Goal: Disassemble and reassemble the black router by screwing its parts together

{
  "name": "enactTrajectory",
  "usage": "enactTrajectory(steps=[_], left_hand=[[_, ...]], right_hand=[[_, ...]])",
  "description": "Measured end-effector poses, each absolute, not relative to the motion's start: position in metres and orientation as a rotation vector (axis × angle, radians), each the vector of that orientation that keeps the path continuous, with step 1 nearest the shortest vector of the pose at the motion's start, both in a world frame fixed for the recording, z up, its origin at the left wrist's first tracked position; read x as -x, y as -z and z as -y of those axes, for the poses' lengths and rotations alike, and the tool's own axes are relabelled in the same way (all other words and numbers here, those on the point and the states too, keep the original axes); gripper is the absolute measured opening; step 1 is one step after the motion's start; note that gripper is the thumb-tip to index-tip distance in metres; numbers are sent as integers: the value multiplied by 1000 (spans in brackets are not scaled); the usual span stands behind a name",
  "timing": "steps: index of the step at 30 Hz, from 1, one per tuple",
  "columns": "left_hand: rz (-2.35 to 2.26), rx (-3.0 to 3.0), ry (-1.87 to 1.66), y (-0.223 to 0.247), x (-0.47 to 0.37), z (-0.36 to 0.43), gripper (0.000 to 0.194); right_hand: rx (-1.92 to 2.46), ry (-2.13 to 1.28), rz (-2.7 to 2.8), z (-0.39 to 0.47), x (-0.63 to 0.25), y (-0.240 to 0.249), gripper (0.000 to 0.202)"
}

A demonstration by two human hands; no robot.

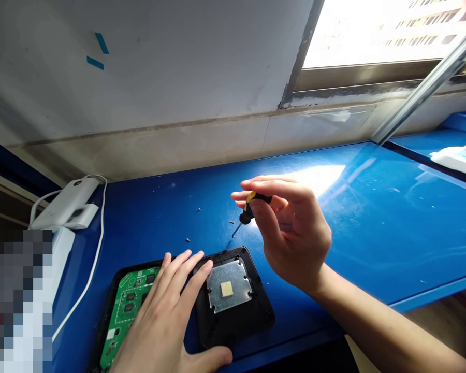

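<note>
My right hand (pixel 291 223) grips a small screwdriver (pixel 247 211) with a black and yellow handle, its thin shaft slanting down to the left. A tiny screw (pixel 233 237) lies at or very near its tip; I cannot tell if they touch. Fingers spread, my left hand (pixel 171 305) rests across two open black housings. Under and left of it, one holds a green circuit board (pixel 130 300), partly covered by the hand. The other, a black cover (pixel 252 321) with a metal plate (pixel 236 280) and a pale square pad (pixel 226 289), sits to its right.
Loose screws lie on the blue table (pixel 373 223) beyond the housings, one screw (pixel 187 240) nearest the left hand. A white device (pixel 68 202) with a white cable (pixel 101 233) stands at left. The wall (pixel 178 140) bounds the back; a metal post (pixel 423 85) rises at right.
</note>
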State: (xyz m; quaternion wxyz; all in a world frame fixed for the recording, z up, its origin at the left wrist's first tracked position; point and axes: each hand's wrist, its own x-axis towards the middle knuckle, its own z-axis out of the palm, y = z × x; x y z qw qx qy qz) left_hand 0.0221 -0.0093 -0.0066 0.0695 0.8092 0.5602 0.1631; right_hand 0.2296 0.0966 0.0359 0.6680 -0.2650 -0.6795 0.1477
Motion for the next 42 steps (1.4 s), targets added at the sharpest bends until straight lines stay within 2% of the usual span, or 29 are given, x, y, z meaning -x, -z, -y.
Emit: enactTrajectory(steps=[9, 15, 20, 26, 32, 42], left_hand=[[-1580, -2501, -265, -4, -13, 4, 109], [-1528, -2501, -172, -27, -39, -18, 112], [-1551, -2457, -61, -29, -50, -33, 112], [-1654, -2520, -119, -16, -33, -33, 105], [-1575, -2744, -222, -9, -13, -21, 97], [-1548, -2820, -253, -3, -7, -6, 94]], right_hand=[[521, -398, 1518, -94, -227, -35, 30], [489, -472, 1460, -89, -225, -38, 28], [484, -450, 1443, -88, -227, -39, 26], [470, -337, 1381, -88, -231, -46, 23], [507, -453, 1476, -84, -233, -50, 18], [402, -293, 1633, -83, -229, -53, 16]])
